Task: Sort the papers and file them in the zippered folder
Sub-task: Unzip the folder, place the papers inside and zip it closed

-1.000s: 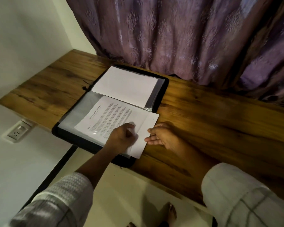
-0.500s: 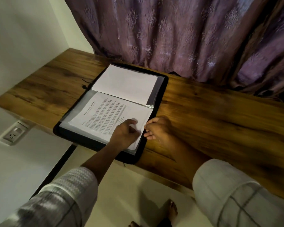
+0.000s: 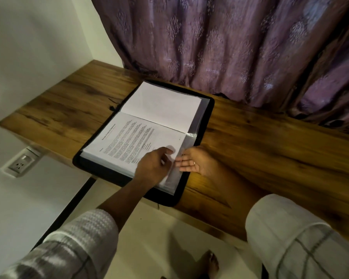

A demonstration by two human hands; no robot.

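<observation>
- One wall socket sits at your far left, set in the white wall below the end of the counter.
- Above it, your wooden counter runs off to the right.
- Your left forearm reaches up from a pale checked cuff at the bottom left.
- Left of the middle, the zippered folder lies open and flat on the counter. Its black rim frames two halves, and its near edge juts past the counter's front.
- On the near half lies a printed page on top of the plastic pockets. You cannot tell whether it is fully inside one.
- Your left hand is knuckles up over that page's near right corner. The fingers are bent, and white paper shows between forefinger and thumb, so the corner looks pinched.
- A blank white sheet covers the far half of the folder.
- Just right of your left hand, the open edge of a clear plastic pocket shows, shiny and slightly lifted.
- Your right hand lies palm up at the folder's right rim and grips nothing. Its fingers are straight, with the tips touching the pocket's edge, and one finger wears a ring.
- A purple patterned curtain hangs behind the counter.
- One bare foot stands on the pale floor below.
</observation>
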